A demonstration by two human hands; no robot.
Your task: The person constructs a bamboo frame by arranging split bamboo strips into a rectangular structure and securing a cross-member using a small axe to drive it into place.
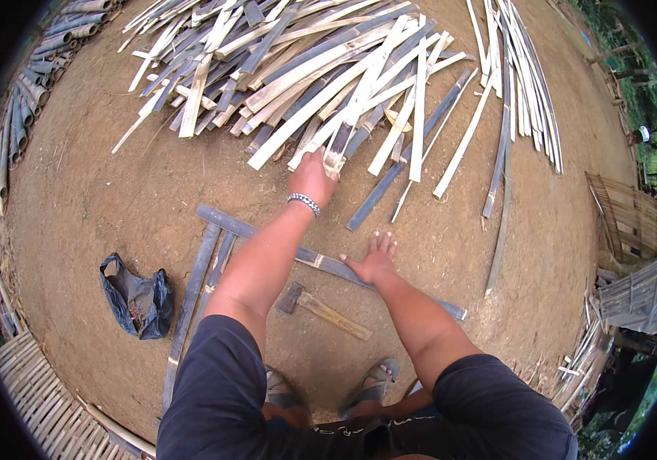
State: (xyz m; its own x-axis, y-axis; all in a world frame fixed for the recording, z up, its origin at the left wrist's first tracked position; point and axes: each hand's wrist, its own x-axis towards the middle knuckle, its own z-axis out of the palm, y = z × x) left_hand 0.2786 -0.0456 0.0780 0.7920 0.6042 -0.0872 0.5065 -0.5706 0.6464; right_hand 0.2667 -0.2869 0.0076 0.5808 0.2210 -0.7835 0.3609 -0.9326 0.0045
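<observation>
My left hand (315,179), with a chain bracelet at the wrist, reaches forward to the near edge of a heap of split bamboo. Its fingers are closed round the near end of a bamboo strip (338,146), pale with a dark patch. My right hand (375,261) is open, fingers spread, beside a long grey bamboo strip (328,264) lying crosswise on the ground. Whether the palm presses on that strip or on the soil, I cannot tell. Between my forearms lies a hammer-like tool (322,310) with a dark metal head and a wooden handle.
Ahead spreads the heap of bamboo strips (290,84), with more long strips (524,84) to its right. Two strips (193,295) lie lengthwise at my left, near a black plastic bag (138,297). A slatted bamboo platform (49,391) and stacked bamboo poles (26,100) line the left side.
</observation>
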